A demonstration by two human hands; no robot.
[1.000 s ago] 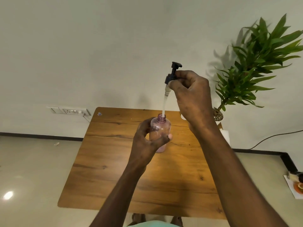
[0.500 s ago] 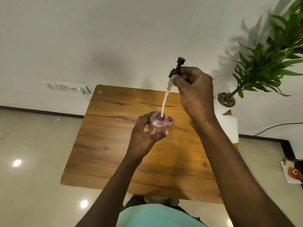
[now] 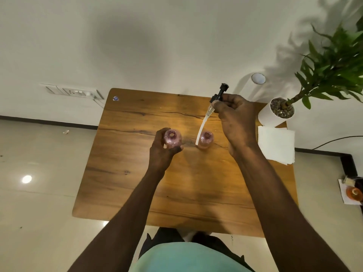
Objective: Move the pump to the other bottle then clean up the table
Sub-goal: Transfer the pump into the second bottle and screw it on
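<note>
My left hand (image 3: 162, 152) grips a pink open-necked bottle (image 3: 172, 138) at the middle of the wooden table (image 3: 137, 173). A second pink bottle (image 3: 205, 140), also open at the neck, stands upright on the table to its right. My right hand (image 3: 234, 118) pinches the black pump (image 3: 219, 93) by its collar, held above the table. The pump's white dip tube (image 3: 202, 128) hangs free, its tip just left of the second bottle's neck and outside it.
A stack of white paper napkins (image 3: 276, 146) lies at the table's right edge. A potted plant in a white pot (image 3: 275, 114) stands at the far right corner, next to a white roll (image 3: 257, 79). Small items (image 3: 353, 191) lie on the floor at right.
The pump's tube has come fully out of the bottle in my left hand. That bottle moved left, and the pump moved right over the second bottle. The camera tilted down.
</note>
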